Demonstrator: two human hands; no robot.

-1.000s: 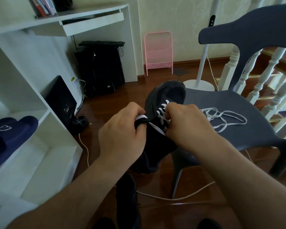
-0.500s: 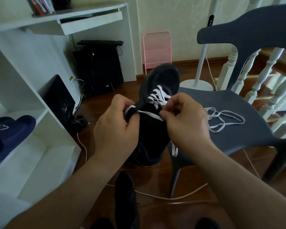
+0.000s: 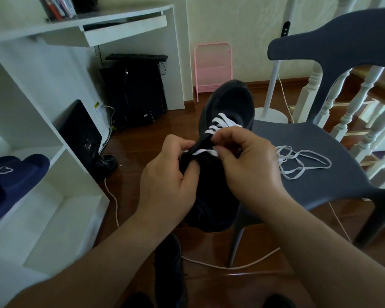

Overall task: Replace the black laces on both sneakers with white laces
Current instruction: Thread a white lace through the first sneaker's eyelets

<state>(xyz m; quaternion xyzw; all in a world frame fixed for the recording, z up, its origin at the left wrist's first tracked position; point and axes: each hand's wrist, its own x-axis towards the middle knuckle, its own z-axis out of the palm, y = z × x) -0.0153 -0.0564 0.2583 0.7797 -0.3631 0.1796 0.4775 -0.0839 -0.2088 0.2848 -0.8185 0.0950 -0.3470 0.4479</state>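
Matt dark cloth on the sneaker (image 3: 228, 103) at frame centre, flat woven white lace (image 3: 222, 123) across it. More of that soft white lace (image 3: 302, 162) lies on the chair (image 3: 333, 174) at right: smooth grey plastic, dull sheen. The floor (image 3: 142, 143) is glossy reddish wood, throwing back light. At left, the shelf (image 3: 60, 218) looks smooth, matt white board. On it a navy slipper (image 3: 13, 174), matt and rubbery. Upper middle, a pink rack (image 3: 213, 65) of thin painted metal.

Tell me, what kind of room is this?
Likely a home study corner: a white desk with a computer tower under it, a slipper on white shelving, and stair balusters behind a grey chair.
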